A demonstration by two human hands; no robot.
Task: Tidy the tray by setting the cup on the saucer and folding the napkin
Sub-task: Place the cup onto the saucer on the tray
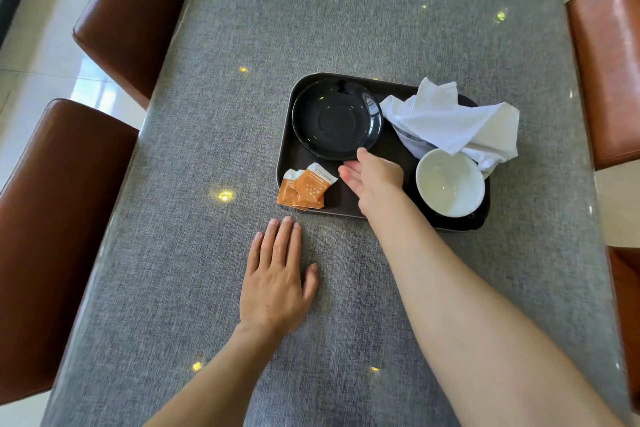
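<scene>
The cup was seen at the tray's near right corner, upright, well apart from the saucer at the far left. The crumpled napkin was draped behind the cup, touching its rim. The right hand was found between cup and saucer, fingers straight, grasping nothing, nearer the cup. The left hand was laid flat on the bench.

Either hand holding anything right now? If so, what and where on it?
Nothing held. The left hand lies flat on the table; the right hand is open over the tray, thumb at the saucer rim.
</scene>
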